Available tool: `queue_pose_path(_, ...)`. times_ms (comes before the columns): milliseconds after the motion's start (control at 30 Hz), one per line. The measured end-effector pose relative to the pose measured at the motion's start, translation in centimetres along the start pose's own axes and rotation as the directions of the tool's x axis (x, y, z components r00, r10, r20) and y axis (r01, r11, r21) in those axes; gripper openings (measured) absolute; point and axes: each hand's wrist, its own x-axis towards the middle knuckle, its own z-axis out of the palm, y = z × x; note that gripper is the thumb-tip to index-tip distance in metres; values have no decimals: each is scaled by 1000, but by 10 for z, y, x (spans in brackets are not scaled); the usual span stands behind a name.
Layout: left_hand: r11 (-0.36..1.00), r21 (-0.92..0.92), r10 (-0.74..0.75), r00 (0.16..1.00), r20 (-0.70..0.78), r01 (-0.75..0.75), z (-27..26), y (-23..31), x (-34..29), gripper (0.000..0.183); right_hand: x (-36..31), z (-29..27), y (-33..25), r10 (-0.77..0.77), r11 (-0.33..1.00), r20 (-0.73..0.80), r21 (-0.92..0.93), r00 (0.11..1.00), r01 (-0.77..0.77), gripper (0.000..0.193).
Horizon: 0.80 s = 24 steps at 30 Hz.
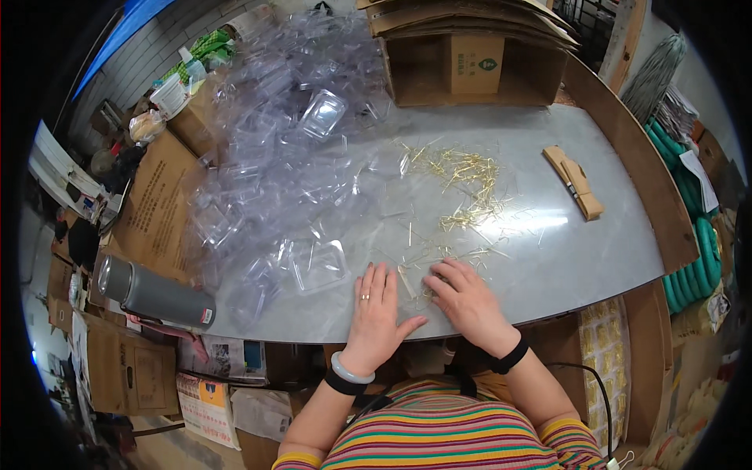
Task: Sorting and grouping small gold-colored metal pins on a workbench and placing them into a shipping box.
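Observation:
My left hand (377,309) lies flat on the grey tabletop near its front edge, fingers stretched out and thumb pointing right. It holds nothing, and a clear plastic box (319,266) is just to its left. To the right, my right hand (468,304) rests with loosely bent fingers, their tips on the table beside thin gold strips that look like twist ties. A few strips lie in the gap between my hands. Beyond the right hand spreads a loose pile of the gold strips (474,180). What is under the right palm is hidden.
A large heap of clear plastic boxes (274,149) covers the table's left side. A grey bottle (157,291) lies at the front left. At the back stands an open cardboard box (427,74); a folded brown cardboard piece (573,182) lies right. Cardboard (650,172) edges the right side.

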Motion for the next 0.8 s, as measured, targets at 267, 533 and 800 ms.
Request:
queue_pose_path(267, 997, 37, 58, 994, 93, -62, 3, -2, 0, 81, -4, -16, -22, 66, 972, -90, -221, 994, -85, 47)
queue_pose_path(533, 986, -101, 145, 981, 126, -133, 0, -16, -2, 70, 1, -8, -30, 121, 983, -48, -135, 991, -127, 57)
queue_pose_path(800, 962, -217, 202, 968, 148, -168, -4, -22, 1, 75, 4, 7, -20, 211, 961, -132, -151, 969, -230, 41)
